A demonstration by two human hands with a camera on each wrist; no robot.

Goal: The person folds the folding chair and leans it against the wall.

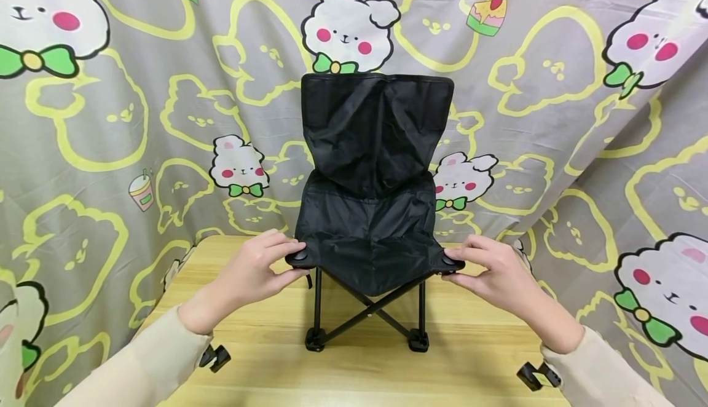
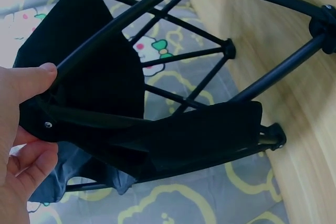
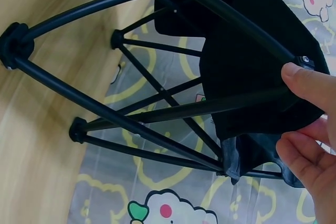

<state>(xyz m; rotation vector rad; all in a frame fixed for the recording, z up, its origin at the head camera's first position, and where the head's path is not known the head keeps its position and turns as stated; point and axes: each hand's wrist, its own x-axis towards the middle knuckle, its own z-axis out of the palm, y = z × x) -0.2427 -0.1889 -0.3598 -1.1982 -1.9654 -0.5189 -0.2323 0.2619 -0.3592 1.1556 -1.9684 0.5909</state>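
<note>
A black folding chair (image 1: 373,222) stands unfolded on the wooden tabletop, its fabric back upright and its crossed legs spread. My left hand (image 1: 260,265) pinches the front left corner of the seat, thumb below and fingers on top. At the opposite front corner, my right hand (image 1: 492,272) pinches the seat in the same way. In the left wrist view, the left thumb (image 2: 39,80) lies against a corner joint of the frame. The right wrist view shows the right thumb (image 3: 310,85) beside a screw at the other corner, with the dark seat fabric (image 3: 252,66) stretched between the tubes.
The wooden tabletop (image 1: 365,370) spreads under the chair's plastic feet (image 1: 315,339). Behind and on both sides hangs a grey curtain (image 1: 182,106) with cartoon bears and yellow outlines, close to the chair's back. Small black devices (image 1: 214,358) are strapped at both wrists.
</note>
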